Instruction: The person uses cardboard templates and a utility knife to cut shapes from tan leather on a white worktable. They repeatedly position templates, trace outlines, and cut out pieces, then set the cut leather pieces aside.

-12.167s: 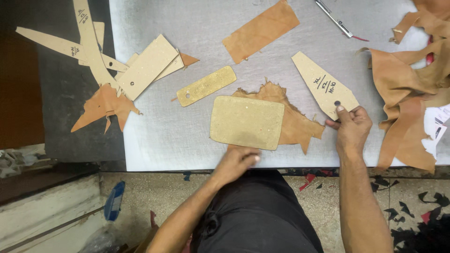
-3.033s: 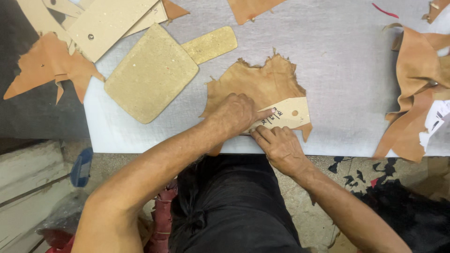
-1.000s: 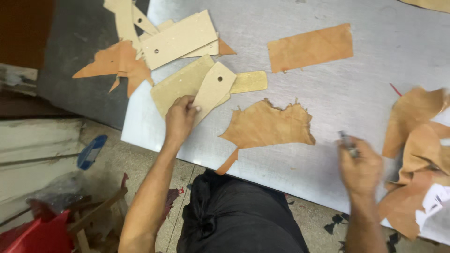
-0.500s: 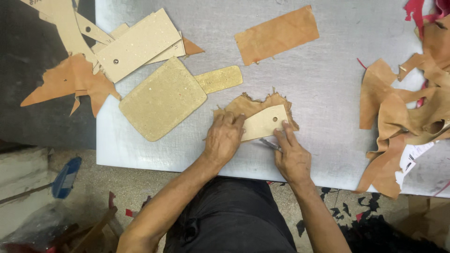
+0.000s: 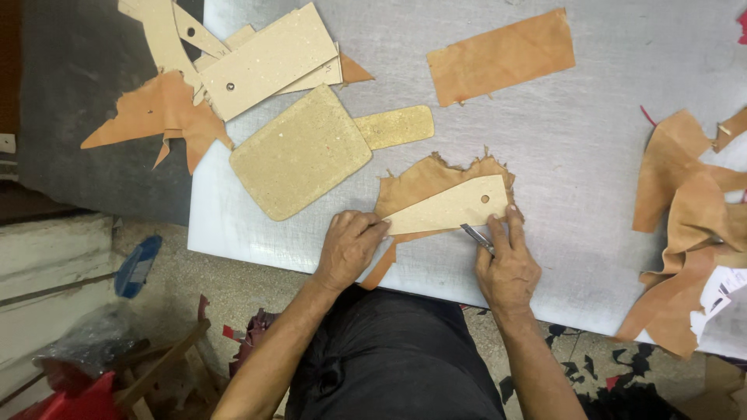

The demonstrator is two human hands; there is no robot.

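Work in hand: cutting tan leather around a cardboard template – knife at the template's lower edge near its holed end; judged partway, since the leather's ragged upper and left margins remain untrimmed.
Left hand (image 5: pixel 348 247): fingers spread narrow, pressing flat on the template's pointed left end.
Right hand (image 5: pixel 507 268): closed around a small knife (image 5: pixel 475 236), blade tip touching the template edge.
Cardboard template (image 5: pixel 450 206): one, with one punched hole, lying on the leather piece (image 5: pixel 424 177) at the near edge of the grey cutting table (image 5: pixel 591 179).
Other patterns: one large rounded board (image 5: pixel 299 152), one small rounded strip (image 5: pixel 395 126), a stack of several at top left (image 5: pixel 264 58) – exact count cannot be told.
Loose leather: one rectangular piece (image 5: pixel 502 56); a scrap heap at right (image 5: pixel 685 225); scraps at left (image 5: pixel 159 113).
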